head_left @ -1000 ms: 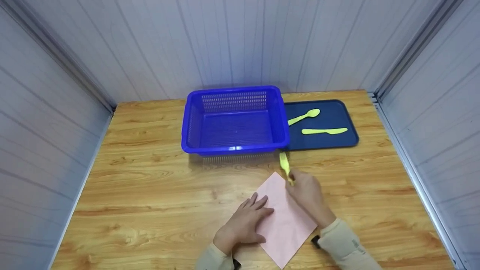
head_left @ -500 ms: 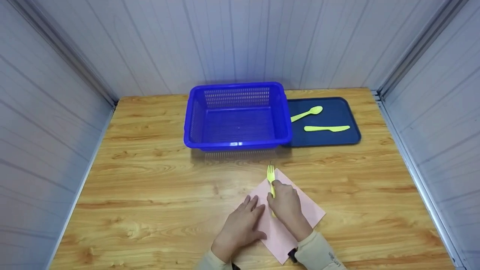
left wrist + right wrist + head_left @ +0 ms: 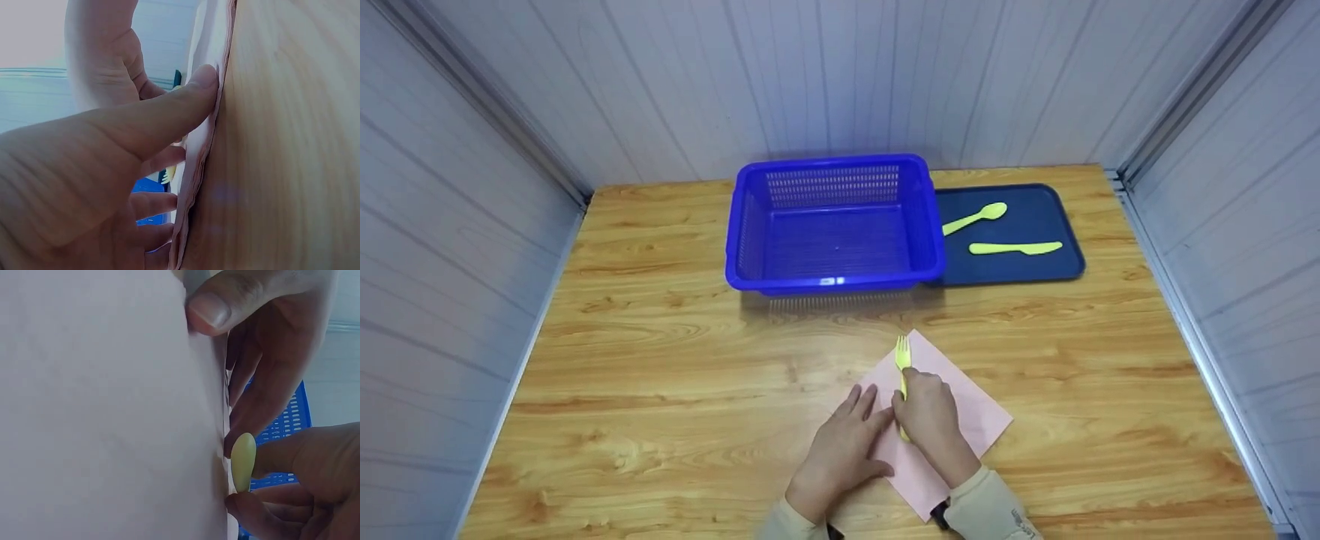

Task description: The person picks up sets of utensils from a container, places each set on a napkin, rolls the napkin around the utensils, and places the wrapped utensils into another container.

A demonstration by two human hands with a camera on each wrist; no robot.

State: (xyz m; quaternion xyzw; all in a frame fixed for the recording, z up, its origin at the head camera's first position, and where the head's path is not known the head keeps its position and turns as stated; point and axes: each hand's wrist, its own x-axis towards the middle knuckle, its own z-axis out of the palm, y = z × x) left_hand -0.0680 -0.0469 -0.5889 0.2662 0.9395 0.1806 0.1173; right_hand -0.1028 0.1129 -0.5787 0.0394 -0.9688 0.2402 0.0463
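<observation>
A pink paper napkin (image 3: 979, 412) lies on the wooden table, turned so one corner points away. My left hand (image 3: 838, 450) rests on its left edge with fingers spread; in the left wrist view the thumb (image 3: 191, 93) presses the layered edge. A yellow plastic fork (image 3: 903, 354) lies along the napkin's middle, tines pointing away near the far corner. My right hand (image 3: 931, 412) pinches the fork between thumb and fingers and hides part of its handle. The rounded handle end (image 3: 243, 461) faces the right wrist camera, low over the napkin.
Behind the napkin stands a blue plastic basket (image 3: 840, 283) with slotted walls. Its right side overlaps a dark blue tray (image 3: 1046, 214) bearing a yellow spoon (image 3: 994, 211) and a yellow knife (image 3: 1016, 248). Pale panels (image 3: 855, 75) enclose the table (image 3: 645, 405).
The right hand has brought the fork left and nearer, from beyond the napkin's right edge onto its middle, and turned it more upright in view. The left hand has stayed on the napkin.
</observation>
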